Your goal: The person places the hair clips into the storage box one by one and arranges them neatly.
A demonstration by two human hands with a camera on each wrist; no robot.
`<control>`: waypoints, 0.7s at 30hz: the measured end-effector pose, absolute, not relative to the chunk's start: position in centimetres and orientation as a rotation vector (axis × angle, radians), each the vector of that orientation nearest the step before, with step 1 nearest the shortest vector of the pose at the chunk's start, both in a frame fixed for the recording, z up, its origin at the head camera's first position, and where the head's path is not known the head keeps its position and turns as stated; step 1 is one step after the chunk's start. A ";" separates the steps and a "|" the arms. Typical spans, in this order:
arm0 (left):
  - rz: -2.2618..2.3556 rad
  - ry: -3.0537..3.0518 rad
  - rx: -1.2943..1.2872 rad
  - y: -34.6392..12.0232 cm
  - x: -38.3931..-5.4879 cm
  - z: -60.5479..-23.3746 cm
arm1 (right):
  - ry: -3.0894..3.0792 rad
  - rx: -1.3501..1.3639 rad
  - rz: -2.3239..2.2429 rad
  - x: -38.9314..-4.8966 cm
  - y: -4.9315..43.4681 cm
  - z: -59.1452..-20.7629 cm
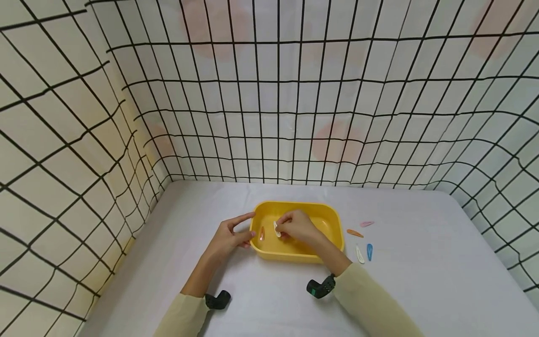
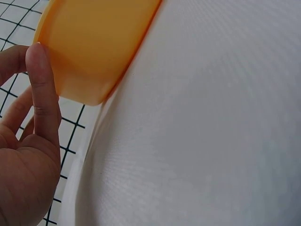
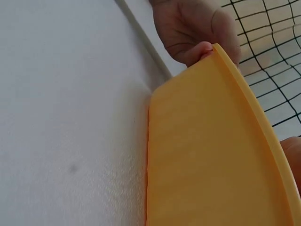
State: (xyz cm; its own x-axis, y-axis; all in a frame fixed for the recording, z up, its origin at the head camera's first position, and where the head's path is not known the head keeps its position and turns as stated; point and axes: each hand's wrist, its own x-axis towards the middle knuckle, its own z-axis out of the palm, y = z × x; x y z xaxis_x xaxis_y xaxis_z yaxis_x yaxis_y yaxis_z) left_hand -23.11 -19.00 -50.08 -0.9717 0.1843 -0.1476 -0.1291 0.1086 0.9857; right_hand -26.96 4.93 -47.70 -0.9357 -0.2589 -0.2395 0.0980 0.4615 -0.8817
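A yellow plastic tray [image 1: 290, 257] stands on the table. My left hand [image 1: 225, 238] holds its left end, thumb at the rim and index finger stretched along the far corner; the left wrist view shows that thumb [image 2: 41, 89] against the tray wall [image 2: 94, 52]. Inside the tray, my right hand [image 1: 300, 228] pinches a white snap hair clip [image 1: 276, 229] close over the floor. To its left an orange hair clip [image 1: 262, 233] lies in the tray. In the right wrist view the tray's side [image 3: 207, 141] hides most of my right hand [image 3: 293, 157].
Right of the tray lie a pink hair clip [image 1: 367, 224], an orange one [image 1: 355, 233], a white one [image 1: 360, 254] and a blue one [image 1: 369, 252]. Black wire mesh [image 1: 278, 112] rises behind the table and along both sides. White cloth covers the tabletop [image 1: 421, 281].
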 end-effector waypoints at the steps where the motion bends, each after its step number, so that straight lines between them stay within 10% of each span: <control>1: 1.953 2.149 0.059 -19.0 -23.1 -50.1 | 2.366 -0.128 -1.466 -27.0 4.7 -47.7; 21: 1.964 2.137 0.052 -19.0 -23.0 -50.0 | 2.442 -0.084 -1.352 -26.8 2.2 -48.1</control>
State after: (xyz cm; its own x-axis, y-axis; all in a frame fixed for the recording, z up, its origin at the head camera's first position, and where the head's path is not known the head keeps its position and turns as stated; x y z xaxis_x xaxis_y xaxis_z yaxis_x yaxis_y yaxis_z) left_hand -23.04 -18.97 -49.99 -0.9709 0.1864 -0.1503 -0.1340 0.0969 0.9862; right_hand -26.82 2.20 -48.11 -0.9378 -0.2165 -0.2714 0.1150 0.5437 -0.8314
